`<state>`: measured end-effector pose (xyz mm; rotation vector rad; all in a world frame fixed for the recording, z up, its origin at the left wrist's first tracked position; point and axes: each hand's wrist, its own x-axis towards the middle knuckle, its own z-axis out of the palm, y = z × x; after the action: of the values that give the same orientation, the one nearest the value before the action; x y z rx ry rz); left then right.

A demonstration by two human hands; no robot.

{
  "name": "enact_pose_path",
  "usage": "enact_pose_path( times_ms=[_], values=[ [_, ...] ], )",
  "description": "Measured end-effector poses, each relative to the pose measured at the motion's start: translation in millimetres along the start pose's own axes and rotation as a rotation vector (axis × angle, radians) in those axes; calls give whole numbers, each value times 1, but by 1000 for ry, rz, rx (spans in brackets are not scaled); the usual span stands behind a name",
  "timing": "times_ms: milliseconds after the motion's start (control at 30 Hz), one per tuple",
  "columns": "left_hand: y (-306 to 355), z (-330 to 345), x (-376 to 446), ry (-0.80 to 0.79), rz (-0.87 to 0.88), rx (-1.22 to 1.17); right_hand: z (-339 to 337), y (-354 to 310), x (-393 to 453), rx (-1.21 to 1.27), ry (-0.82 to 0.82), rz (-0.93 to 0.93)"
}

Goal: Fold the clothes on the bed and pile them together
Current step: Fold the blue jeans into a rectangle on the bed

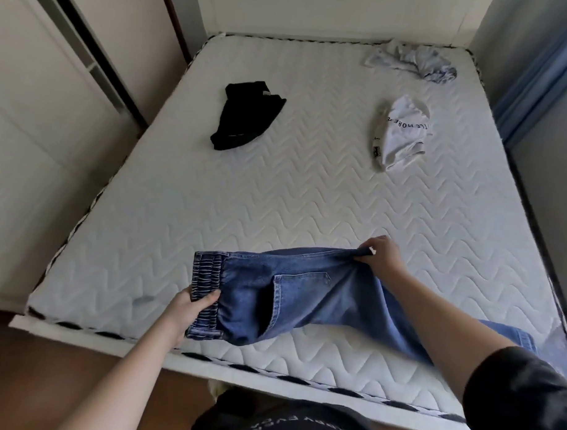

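Blue jeans (305,296) are lying on the bed (308,199), stretching between both grips: left hand (189,311) pinching the waistband, right hand (382,253) pinching the far edge.

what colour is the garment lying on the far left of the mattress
Black, with a small white tag near its top edge; the black garment shows in the head view.
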<state>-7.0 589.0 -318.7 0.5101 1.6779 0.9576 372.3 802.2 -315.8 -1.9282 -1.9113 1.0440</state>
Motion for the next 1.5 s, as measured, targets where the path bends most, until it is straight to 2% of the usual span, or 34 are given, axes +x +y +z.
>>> enact_pose_path(
  times_ms=[133,400,533,667,800,1000,1133,1233,1300,1367,1433,1500],
  values=[
    [-18,-72,14,49,-31,10,60,-51,13,-19,-137,-39],
    [-59,-232,68,126,-103,78,206,-156,36,-101,-261,-95],
    [-81,-297,111,188,-137,170,282,-201,70,-95,-295,-109],
    [-96,-348,165,200,-80,331,358,-231,114,-101,-289,-84],
    [-110,-382,222,204,-57,478,418,-243,161,-142,-286,-69],
    [-132,-408,297,213,-18,555,476,-240,214,-180,-274,-69],
    [-143,-411,332,344,-67,568,502,-241,237,-173,-262,-77],
    [-142,-405,339,507,-114,664,517,-247,238,-295,-203,-87],
    [-139,-393,339,679,21,896,528,-254,222,-374,-58,-153],
    [-131,-371,339,749,313,1044,543,-266,194,-325,30,-317],
    [-125,-338,344,613,528,1116,565,-273,163,-313,-2,-523],
    [-129,-305,353,417,603,1212,588,-273,142,-355,-69,-638]
  ],
)
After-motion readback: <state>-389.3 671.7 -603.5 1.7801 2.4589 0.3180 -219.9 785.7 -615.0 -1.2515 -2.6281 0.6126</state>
